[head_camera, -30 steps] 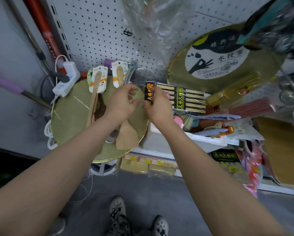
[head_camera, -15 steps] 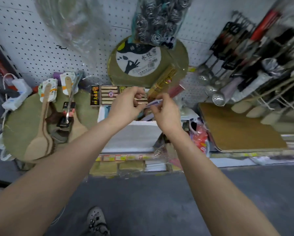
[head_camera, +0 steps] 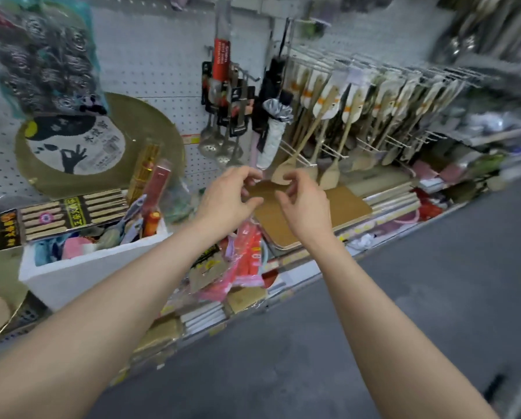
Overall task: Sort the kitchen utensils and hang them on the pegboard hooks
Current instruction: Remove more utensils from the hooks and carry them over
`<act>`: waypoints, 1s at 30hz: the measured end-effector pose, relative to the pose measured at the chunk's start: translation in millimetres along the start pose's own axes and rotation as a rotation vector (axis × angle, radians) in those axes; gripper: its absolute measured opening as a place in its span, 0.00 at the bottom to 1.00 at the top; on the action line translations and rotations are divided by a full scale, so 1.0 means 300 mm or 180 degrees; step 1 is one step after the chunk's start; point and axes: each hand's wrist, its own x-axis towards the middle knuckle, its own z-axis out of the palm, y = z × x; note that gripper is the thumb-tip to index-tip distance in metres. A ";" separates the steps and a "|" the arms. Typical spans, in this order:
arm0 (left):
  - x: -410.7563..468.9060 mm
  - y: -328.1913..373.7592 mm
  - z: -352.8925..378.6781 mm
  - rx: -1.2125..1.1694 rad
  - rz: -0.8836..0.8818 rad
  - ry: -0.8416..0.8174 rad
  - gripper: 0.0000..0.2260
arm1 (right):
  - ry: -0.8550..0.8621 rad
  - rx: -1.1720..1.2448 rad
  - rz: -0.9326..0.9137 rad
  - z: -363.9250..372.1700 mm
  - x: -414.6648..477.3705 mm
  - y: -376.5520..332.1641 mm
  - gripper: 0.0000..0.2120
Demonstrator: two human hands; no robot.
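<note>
My left hand (head_camera: 229,196) and my right hand (head_camera: 304,204) are raised side by side in front of the shelf, a small gap apart. The fingers of both are curved towards the thumbs, and I see nothing between them. Behind them stands the white pegboard (head_camera: 162,65). A row of wooden spatulas (head_camera: 347,107) with white card labels hangs from its hooks to the right. Metal skimmers (head_camera: 220,143) with black and red tags hang just above my left hand. The right part of the view is blurred.
A white foam box (head_camera: 87,267) of mixed utensils stands at the left, a black chopstick pack (head_camera: 66,216) lying across it. Behind are a round bamboo mat (head_camera: 150,131) and a bag of steel scourers (head_camera: 41,65). A brown board (head_camera: 337,213) lies under my hands, beside red packets (head_camera: 250,255).
My view has swung right, from the left-hand spatulas and mat to the hanging spatula row. Both hands rose and moved right. The thin bluish item held between them earlier is no longer visible.
</note>
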 end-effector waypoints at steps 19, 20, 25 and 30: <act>0.440 0.513 0.605 -0.0458 0.1072 -0.0813 0.17 | 0.0807 -0.0450 0.1202 -0.518 0.103 0.603 0.14; 0.468 0.533 0.629 -0.0507 0.1122 -0.0835 0.17 | 0.0846 -0.0470 0.1245 -0.536 0.116 0.624 0.14; 0.630 0.642 0.767 -0.0771 0.1363 -0.0985 0.17 | 0.1108 -0.0678 0.1363 -0.623 0.206 0.752 0.12; 0.743 0.729 0.899 -0.0910 0.1573 -0.1139 0.16 | 0.1340 -0.0838 0.1588 -0.693 0.259 0.874 0.13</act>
